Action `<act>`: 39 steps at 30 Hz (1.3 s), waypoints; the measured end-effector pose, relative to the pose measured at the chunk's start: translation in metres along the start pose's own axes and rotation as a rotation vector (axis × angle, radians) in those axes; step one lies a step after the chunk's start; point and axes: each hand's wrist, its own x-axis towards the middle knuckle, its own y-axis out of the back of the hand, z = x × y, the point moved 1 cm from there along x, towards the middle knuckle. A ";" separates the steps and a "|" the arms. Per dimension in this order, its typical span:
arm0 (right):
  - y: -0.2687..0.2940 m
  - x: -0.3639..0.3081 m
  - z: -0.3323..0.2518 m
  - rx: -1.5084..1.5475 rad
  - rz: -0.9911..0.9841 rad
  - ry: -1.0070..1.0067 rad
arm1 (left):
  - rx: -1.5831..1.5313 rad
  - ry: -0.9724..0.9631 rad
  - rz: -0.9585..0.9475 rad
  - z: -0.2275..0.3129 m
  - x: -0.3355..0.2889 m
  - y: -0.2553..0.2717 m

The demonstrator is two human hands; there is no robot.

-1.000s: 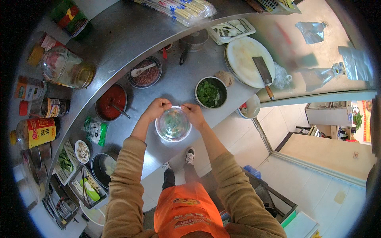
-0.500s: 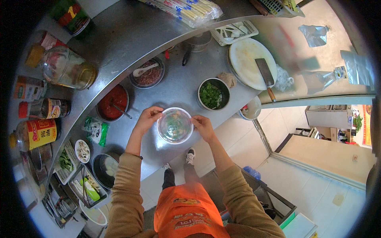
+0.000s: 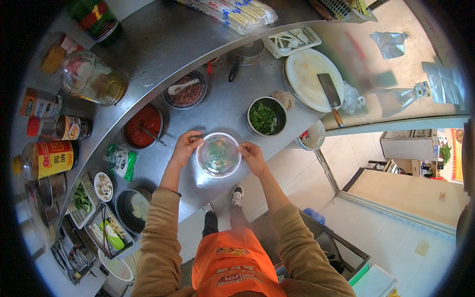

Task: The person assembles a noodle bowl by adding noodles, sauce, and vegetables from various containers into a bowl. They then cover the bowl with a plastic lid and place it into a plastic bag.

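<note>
A round white takeaway bowl (image 3: 218, 174) with a clear domed lid (image 3: 217, 152) is held over the steel counter in front of me. Green and red bits show blurrily through the lid. My left hand (image 3: 186, 146) pinches the rim on its left side, thumb and fingers close together. On the opposite side my right hand (image 3: 253, 157) grips the rim the same way. A pot of chopped greens (image 3: 264, 118) stands beyond my right hand, and a pot of red sauce (image 3: 142, 127) with a spoon lies beyond my left.
The steel counter (image 3: 213, 106) also bears a bowl of reddish-brown bits (image 3: 190, 92) with a white spoon. At the far right a cleaver (image 3: 328, 89) lies on a round chopping board (image 3: 309, 74). Bottles and jars (image 3: 91, 81) line the raised shelf (image 3: 148, 44) at left.
The bowl stays between my hands and has shifted very slightly. My left fingers have moved a little on its rim; the view has tilted slightly.
</note>
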 end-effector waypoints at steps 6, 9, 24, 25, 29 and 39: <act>-0.009 -0.021 0.003 0.046 0.043 0.022 | -0.123 0.099 0.431 -0.035 -0.060 -0.005; -0.014 -0.034 0.008 0.015 0.060 0.013 | -0.413 0.105 0.550 -0.060 -0.101 -0.017; -0.086 -0.093 0.053 0.334 0.178 -0.053 | -0.599 0.120 0.444 -0.069 -0.157 -0.060; -0.090 -0.095 0.055 0.336 0.178 -0.070 | -0.584 0.112 0.453 -0.068 -0.157 -0.055; -0.103 -0.103 0.059 0.400 0.140 -0.123 | -0.508 0.089 0.489 -0.064 -0.154 -0.036; -0.066 -0.067 0.031 0.277 0.104 -0.022 | -0.595 -0.004 0.610 -0.073 -0.155 -0.063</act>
